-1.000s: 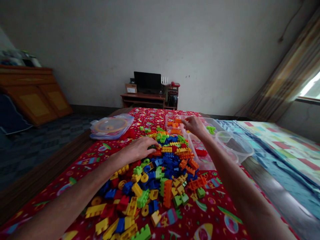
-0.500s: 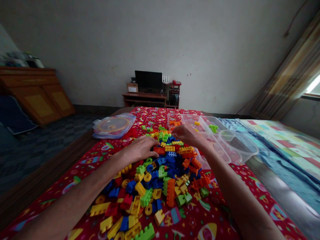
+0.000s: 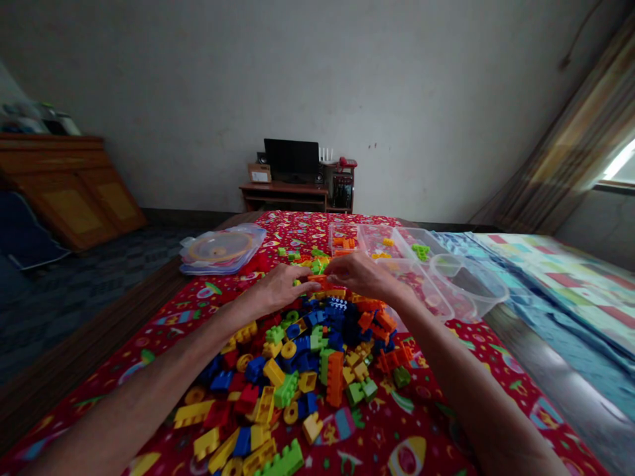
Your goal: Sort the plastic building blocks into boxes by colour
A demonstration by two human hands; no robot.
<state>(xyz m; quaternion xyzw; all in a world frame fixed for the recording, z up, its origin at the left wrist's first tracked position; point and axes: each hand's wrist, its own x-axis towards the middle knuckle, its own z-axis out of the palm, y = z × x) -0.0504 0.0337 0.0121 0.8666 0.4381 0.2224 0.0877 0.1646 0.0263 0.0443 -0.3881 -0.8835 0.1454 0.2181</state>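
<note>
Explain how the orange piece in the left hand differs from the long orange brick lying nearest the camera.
The orange piece is in the left hand, with the right hand beside it; the long orange brick lies untouched in the pile. The orange piece seems to run across the view; the long orange brick points towards the camera. The orange piece is partly covered; the long orange brick shows fully. Both are orange.

We find no readable words, numbers or brands here, only a white rectangular label (image 3: 259, 177) on a small brown cardboard box (image 3: 259, 168), its print too small to make out.
</note>
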